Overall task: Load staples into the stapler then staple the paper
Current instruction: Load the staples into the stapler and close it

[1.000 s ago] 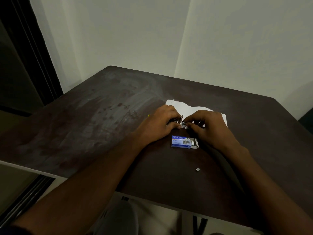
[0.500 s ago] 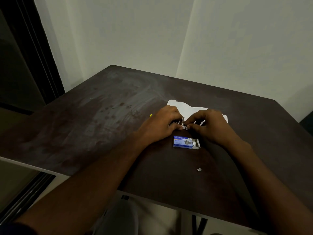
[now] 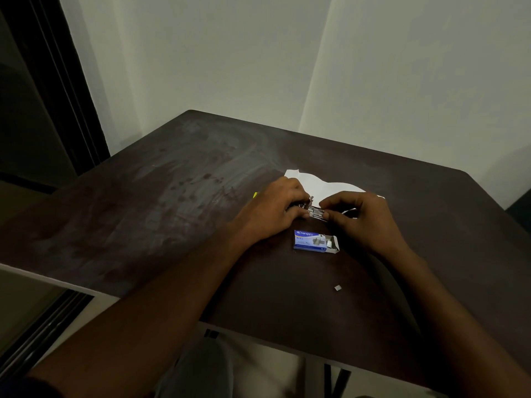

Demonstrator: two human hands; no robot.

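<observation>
A small metal stapler (image 3: 315, 211) lies on the dark table, mostly covered by both hands. My left hand (image 3: 273, 211) grips its left part with curled fingers. My right hand (image 3: 365, 216) pinches its right end between thumb and fingers. White paper (image 3: 319, 185) lies just behind the hands, partly hidden. A blue staple box (image 3: 311, 240) lies in front of the hands with its right flap open and staples showing. A small loose piece of staples (image 3: 337, 288) rests nearer the front edge.
The dark brown table (image 3: 172, 211) stands in a corner of white walls. A yellow tip (image 3: 255, 194) peeks out left of my left hand. A dark door frame (image 3: 57, 81) rises at the far left.
Both hands stay on the stapler; the right hand's fingers have shifted slightly along its right end. The view has drifted a little.
</observation>
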